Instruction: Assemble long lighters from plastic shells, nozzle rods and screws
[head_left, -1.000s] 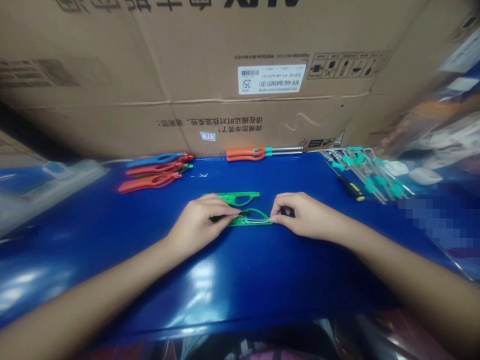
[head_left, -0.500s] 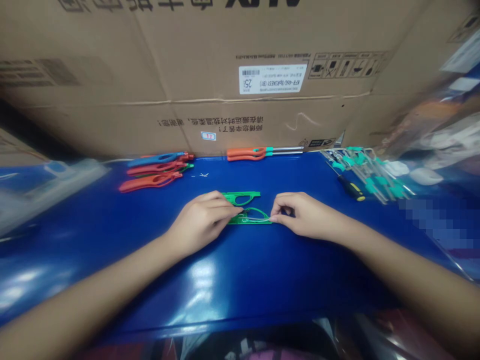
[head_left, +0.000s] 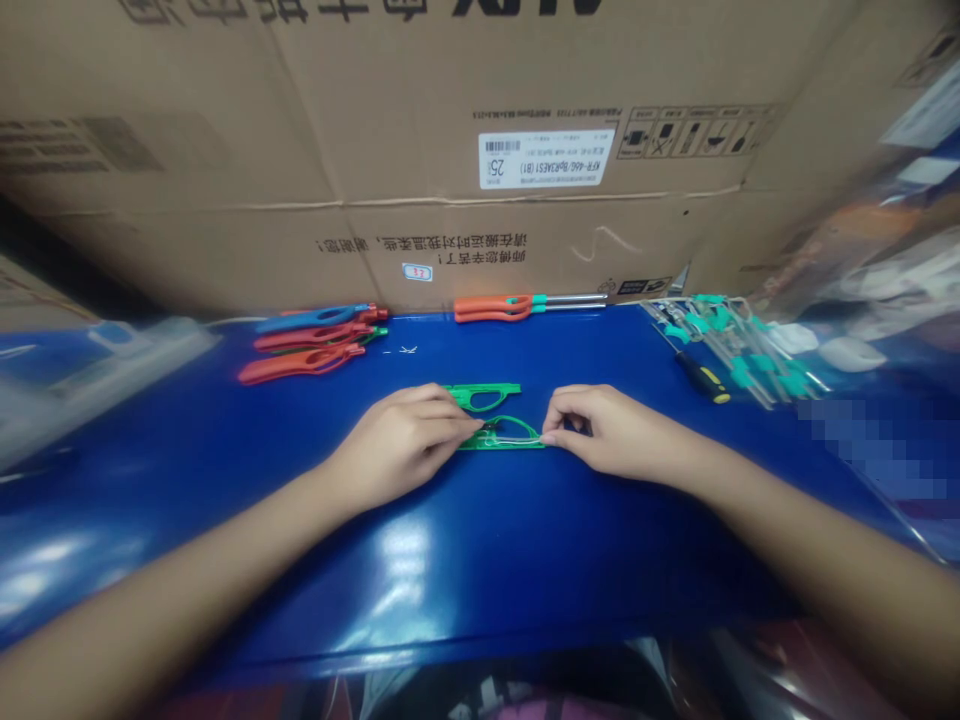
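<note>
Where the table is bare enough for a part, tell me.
Bare blue table lies between the forearms, nearer than the green shells, and between the right hand and the orange-handled tubes. Crowded: far right, with teal-sleeved rods and a screwdriver.

From where I stand the light is soft and dimmish, with white glare on the near tabletop (head_left: 592, 570). The carton (head_left: 420, 125) is fairly crisp mid-view; both sides smear and stretch, with blocky pixels at right.
</note>
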